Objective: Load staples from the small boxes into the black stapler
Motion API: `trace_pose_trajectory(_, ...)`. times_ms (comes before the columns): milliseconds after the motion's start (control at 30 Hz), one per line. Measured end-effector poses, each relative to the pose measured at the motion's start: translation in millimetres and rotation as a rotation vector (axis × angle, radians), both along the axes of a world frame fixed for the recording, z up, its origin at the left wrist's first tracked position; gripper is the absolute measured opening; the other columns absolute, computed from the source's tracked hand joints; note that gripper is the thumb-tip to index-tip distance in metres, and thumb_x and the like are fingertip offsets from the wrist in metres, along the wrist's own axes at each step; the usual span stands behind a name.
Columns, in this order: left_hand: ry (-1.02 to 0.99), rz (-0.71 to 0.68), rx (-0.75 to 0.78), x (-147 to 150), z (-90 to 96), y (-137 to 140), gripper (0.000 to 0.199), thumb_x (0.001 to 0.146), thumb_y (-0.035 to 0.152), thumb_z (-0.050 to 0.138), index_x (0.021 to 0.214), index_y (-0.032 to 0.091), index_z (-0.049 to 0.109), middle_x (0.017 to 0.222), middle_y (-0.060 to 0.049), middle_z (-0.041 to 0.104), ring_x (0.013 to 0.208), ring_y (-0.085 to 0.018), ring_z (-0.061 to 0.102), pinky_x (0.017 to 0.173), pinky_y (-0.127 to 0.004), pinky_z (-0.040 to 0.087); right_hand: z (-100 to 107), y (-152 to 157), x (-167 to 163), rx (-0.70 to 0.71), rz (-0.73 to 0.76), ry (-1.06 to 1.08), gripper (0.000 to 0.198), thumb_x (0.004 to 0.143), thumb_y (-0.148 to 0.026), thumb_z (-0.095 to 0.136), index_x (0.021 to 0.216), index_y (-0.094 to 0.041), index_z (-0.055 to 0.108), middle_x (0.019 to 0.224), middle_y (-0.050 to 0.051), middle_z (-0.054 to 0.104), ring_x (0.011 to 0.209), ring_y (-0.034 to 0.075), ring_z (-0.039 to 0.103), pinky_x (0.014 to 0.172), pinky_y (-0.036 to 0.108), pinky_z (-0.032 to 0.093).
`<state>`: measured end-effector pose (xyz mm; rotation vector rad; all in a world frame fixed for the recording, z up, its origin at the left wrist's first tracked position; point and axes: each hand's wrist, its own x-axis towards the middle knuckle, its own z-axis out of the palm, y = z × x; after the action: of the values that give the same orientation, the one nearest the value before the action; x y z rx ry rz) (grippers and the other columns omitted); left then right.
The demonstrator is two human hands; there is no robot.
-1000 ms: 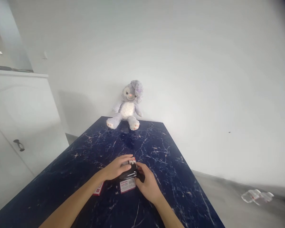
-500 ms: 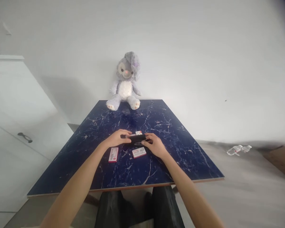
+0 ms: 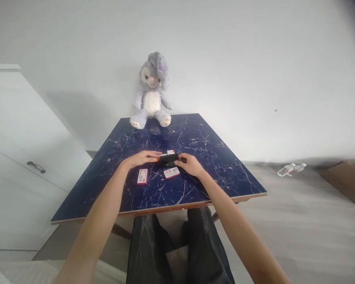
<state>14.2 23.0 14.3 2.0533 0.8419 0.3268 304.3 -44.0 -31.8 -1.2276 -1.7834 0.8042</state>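
Over the blue marbled table (image 3: pixel 195 138), both hands meet at a long black object (image 3: pixel 169 158) that looks like a slim case; its exact kind is unclear. My left hand (image 3: pixel 142 157) has its fingers closed on the left end, where a bit of orange shows. On the right end, my right hand (image 3: pixel 189 163) pinches with thumb and fingers. Just behind the black object a small white and red box (image 3: pixel 170 152) is partly hidden. A flat white and red box (image 3: pixel 172 172) lies in front, and a similar box (image 3: pixel 142 176) lies nearer the left forearm.
A grey plush rabbit (image 3: pixel 152 94) sits at the table's far edge against the wall. To the left stands a white cabinet (image 3: pixel 23 130) with a dark handle. Clear plastic bottles (image 3: pixel 286 170) and a cardboard box (image 3: pixel 343 179) are on the floor at right.
The camera view has shifted, so the table sits higher in the picture. The black object now appears more closed and narrower, still between both hands; the left fingers lie flatter along its end.
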Motion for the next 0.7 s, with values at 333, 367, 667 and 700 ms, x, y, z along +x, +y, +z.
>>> trace_pose_trajectory(333, 0.068, -0.031, -0.009, -1.0, -0.7, 7.7, 0.039, 0.090, 0.053, 0.059, 0.123, 0.034, 0.070, 0.154, 0.000, 0.045, 0.139, -0.029, 0.044, 0.114, -0.044, 0.036, -3.5, 31.1, 4.6, -0.222, 0.093, 0.618, 0.039, 0.089, -0.054, 0.051, 0.103, -0.021, 0.067, 0.079, 0.002, 0.068, 0.086, 0.019, 0.066, 0.087, 0.034, 0.051)
trace_pose_trajectory(367, 0.071, -0.030, -0.005, -1.5, -1.7, 8.4, 0.039, 0.090, 0.053, 0.059, 0.123, 0.034, 0.070, 0.154, 0.000, 0.045, 0.139, -0.029, 0.044, 0.113, -0.044, 0.036, -3.0, 34.8, 3.8, -0.238, 0.110, 0.619, 0.044, 0.090, -0.058, 0.049, 0.102, -0.020, 0.067, 0.075, 0.001, 0.066, 0.082, 0.019, 0.065, 0.085, 0.034, 0.052)
trace_pose_trajectory(667, 0.106, -0.024, 0.014, 1.0, 0.5, 6.9, 0.038, 0.091, 0.050, 0.058, 0.124, 0.033, 0.069, 0.154, 0.000, 0.045, 0.138, -0.029, 0.046, 0.114, -0.045, 0.036, 1.2, 36.0, 5.6, -0.144, 0.011, 0.317, 0.080, 0.091, -0.081, 0.019, 0.100, -0.020, 0.069, 0.062, 0.002, 0.062, 0.064, 0.018, 0.059, 0.066, 0.031, 0.044)
trace_pose_trajectory(700, 0.107, -0.020, 0.014, 1.7, 0.8, 6.5, 0.038, 0.091, 0.049, 0.059, 0.124, 0.033, 0.070, 0.154, -0.001, 0.045, 0.138, -0.029, 0.046, 0.113, -0.045, 0.037, 1.4, 35.0, 6.8, -0.122, -0.025, 0.281, 0.082, 0.091, -0.081, 0.016, 0.098, -0.019, 0.070, 0.059, 0.002, 0.059, 0.063, 0.018, 0.058, 0.065, 0.031, 0.044)
